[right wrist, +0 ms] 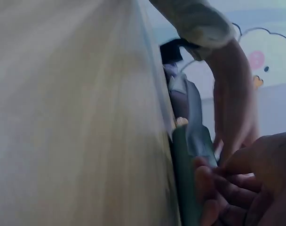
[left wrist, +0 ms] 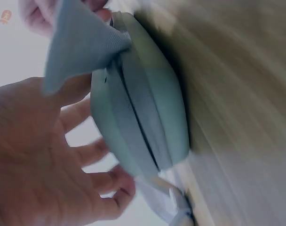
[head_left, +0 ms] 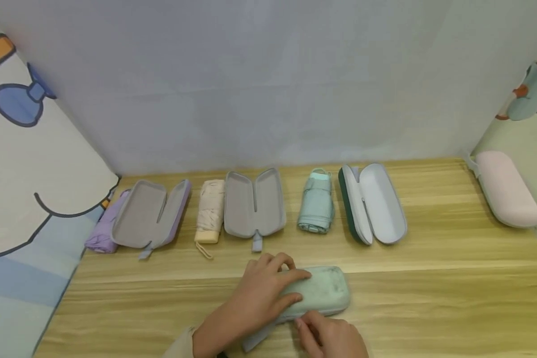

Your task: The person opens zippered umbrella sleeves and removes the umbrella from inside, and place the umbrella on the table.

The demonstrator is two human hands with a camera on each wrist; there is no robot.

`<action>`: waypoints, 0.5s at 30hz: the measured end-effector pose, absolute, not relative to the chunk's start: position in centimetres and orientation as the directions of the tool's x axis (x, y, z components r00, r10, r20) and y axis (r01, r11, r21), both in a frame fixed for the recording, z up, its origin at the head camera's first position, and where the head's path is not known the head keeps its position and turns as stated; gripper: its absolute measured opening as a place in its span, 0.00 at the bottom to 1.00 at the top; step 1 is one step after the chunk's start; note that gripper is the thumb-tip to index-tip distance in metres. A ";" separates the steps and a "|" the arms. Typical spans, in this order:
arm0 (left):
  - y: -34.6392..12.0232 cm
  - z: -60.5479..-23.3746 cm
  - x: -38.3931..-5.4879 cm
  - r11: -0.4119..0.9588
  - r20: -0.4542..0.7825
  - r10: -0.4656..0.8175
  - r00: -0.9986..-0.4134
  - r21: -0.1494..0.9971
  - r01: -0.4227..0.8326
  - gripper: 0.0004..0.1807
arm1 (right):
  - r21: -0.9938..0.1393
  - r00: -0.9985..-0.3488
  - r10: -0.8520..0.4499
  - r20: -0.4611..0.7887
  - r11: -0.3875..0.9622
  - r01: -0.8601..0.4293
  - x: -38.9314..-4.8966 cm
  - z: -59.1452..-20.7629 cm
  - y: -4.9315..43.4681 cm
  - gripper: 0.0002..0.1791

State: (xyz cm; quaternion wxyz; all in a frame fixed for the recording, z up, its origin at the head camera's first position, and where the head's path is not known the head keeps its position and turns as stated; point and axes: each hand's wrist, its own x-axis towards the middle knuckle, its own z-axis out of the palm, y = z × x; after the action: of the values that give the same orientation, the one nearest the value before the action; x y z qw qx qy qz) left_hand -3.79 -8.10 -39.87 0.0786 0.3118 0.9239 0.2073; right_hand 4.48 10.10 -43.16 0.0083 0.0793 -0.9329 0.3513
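A pale green zip case [head_left: 324,291] lies closed on the wooden table, with dark smudges on its lid. My left hand [head_left: 268,288] rests over its left part, fingers spread and touching the top. In the left wrist view, the zip seam [left wrist: 133,110] runs along the side of the case, and a grey fabric strap [left wrist: 84,44] sticks out from its end. My right hand [head_left: 331,335] is at the front edge, thumb and forefinger pinching at the zip. The fingers [right wrist: 206,181] hide the zipper pull between them.
Behind stand three opened cases: purple-edged [head_left: 140,214], grey-lined [head_left: 239,204] and dark green [head_left: 385,204]. Between and beside them lie folded umbrellas in purple [head_left: 105,228], cream [head_left: 211,209] and teal [head_left: 316,204]. A pink closed case [head_left: 507,189] sits far right. A grey curtain [head_left: 268,89] hangs behind.
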 end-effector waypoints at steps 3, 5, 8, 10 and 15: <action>-9.2 -39.7 -3.0 0.779 -0.049 0.556 -0.830 0.380 0.499 0.29 | -0.685 -0.992 -0.031 0.126 0.720 -0.110 3.9 -42.4 11.0 0.10; -10.0 -39.6 -2.3 0.800 -0.111 0.523 -0.845 0.407 0.441 0.36 | -0.704 -0.983 0.050 0.179 0.705 -0.092 3.5 -42.0 12.1 0.07; -11.0 -39.6 -1.4 0.803 -0.166 0.489 -0.857 0.470 0.367 0.46 | -0.703 -0.981 0.082 0.174 0.708 -0.065 2.5 -41.6 13.9 0.07; -11.3 -39.7 -1.0 0.796 -0.167 0.481 -0.861 0.494 0.349 0.50 | -0.722 -0.996 0.051 0.074 0.691 -0.019 1.8 -41.4 14.8 0.15; -11.3 -40.2 -0.8 0.791 -0.099 0.470 -0.877 0.489 0.368 0.49 | -0.734 -0.996 -0.042 -0.075 0.678 0.026 0.5 -41.7 15.6 0.30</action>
State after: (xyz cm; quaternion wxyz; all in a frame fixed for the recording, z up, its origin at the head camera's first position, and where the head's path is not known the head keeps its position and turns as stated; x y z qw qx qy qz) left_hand -0.84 -11.26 -40.20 0.1085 0.2229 0.9400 0.2345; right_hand 0.49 15.58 -41.66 -0.0429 0.0043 -0.9151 0.4010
